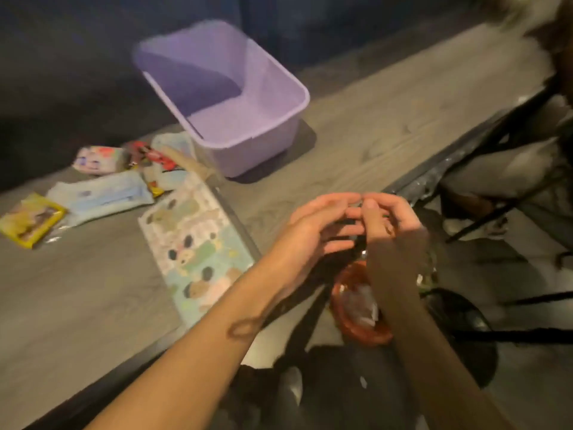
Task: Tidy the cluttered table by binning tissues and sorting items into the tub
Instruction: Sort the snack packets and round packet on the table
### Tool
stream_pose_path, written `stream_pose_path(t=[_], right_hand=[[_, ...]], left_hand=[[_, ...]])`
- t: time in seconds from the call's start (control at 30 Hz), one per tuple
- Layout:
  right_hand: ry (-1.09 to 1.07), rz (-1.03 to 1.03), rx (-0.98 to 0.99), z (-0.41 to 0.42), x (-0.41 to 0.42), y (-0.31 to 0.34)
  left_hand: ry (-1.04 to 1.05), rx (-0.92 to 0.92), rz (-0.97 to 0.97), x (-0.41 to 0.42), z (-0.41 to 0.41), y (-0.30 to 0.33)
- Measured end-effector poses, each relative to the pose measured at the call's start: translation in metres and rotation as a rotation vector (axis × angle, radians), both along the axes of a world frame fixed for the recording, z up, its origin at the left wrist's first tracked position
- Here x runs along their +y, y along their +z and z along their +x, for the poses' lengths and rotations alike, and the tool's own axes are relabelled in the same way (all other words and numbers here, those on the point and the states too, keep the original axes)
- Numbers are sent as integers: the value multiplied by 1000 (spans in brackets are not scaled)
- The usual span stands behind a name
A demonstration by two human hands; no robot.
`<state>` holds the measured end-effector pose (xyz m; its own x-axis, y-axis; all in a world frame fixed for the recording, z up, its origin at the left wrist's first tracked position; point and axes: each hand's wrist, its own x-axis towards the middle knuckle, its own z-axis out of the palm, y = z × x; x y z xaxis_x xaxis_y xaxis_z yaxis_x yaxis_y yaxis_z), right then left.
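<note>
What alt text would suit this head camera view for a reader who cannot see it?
Two bare hands, the left hand and right hand, meet fingertip to fingertip above an orange bin holding white tissue, just off the table edge. On the table sit an empty purple tub, a cartoon-patterned sheet and several small packets.

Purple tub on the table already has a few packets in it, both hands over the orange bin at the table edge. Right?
Not quite. In the head view the purple tub is empty; the packets lie on the table beside it. The rest holds: left hand and right hand meet over the orange bin.
</note>
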<state>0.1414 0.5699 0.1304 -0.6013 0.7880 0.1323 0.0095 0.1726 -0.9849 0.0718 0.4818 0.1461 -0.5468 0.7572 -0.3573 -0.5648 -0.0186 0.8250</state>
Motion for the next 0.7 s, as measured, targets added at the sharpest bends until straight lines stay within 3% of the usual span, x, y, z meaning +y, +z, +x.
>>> stream_pose_path(t=[0.17, 0.37, 0.57, 0.7], right_hand=[[376, 43, -37, -72, -98, 30], [664, 55, -252, -143, -202, 0], [811, 560, -513, -211, -260, -56], [753, 887, -724, -249, -276, -78]], left_hand=[[277, 230, -93, -131, -47, 33], [627, 157, -224, -258, -86, -2], [845, -96, -198, -332, -117, -41], [857, -215, -145, -365, -132, -55]])
